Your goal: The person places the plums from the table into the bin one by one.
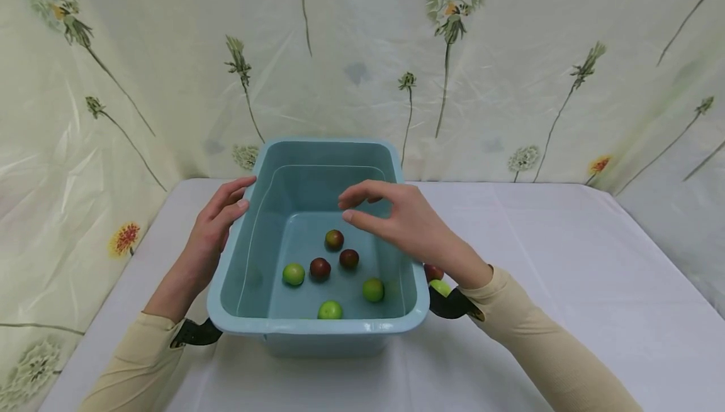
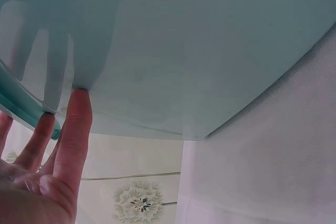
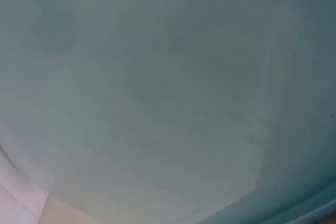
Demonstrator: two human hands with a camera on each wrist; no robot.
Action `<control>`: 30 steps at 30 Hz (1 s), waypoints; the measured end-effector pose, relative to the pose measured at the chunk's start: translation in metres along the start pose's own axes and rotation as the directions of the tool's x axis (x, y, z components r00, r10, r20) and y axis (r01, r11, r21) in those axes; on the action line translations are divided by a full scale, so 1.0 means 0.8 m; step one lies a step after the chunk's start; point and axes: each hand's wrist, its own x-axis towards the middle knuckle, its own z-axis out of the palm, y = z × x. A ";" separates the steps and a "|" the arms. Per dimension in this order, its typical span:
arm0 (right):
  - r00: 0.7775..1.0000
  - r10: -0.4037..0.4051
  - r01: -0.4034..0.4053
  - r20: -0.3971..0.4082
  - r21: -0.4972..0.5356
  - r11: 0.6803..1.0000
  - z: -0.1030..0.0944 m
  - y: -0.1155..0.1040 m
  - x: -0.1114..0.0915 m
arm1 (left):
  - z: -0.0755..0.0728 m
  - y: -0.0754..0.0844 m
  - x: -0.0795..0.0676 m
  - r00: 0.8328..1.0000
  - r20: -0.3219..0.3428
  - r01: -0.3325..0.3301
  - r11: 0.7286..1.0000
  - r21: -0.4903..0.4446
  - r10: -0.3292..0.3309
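Observation:
A light-blue plastic basin (image 1: 317, 326) stands on the table with small round fruits on its floor, three green and three dark red or reddish, among them a green fruit (image 1: 293, 274) and a dark red fruit (image 1: 320, 268). My left hand (image 1: 212, 229) is at the basin's left side; in the left wrist view its extended fingers (image 2: 77, 129) touch the outer wall. Over the basin's right part hovers my right hand (image 1: 391, 214), thumb and fingers apart, holding nothing. In the right wrist view the basin's wall (image 3: 157, 87) fills most of the picture and no fingers show.
Outside the basin, by its right wall, lie a red fruit (image 1: 433, 272) and a green fruit (image 1: 440, 287), partly hidden by the right wrist and its black strap (image 1: 453, 304). A white cloth covers the table (image 1: 544, 273). Behind hangs a dandelion-print sheet (image 1: 351, 53).

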 end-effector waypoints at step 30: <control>0.949 0.086 -0.127 -0.304 -0.118 0.985 -0.048 0.028 -0.070 | 0.001 -0.001 0.000 1.000 -0.001 -0.008 1.000 0.009 0.008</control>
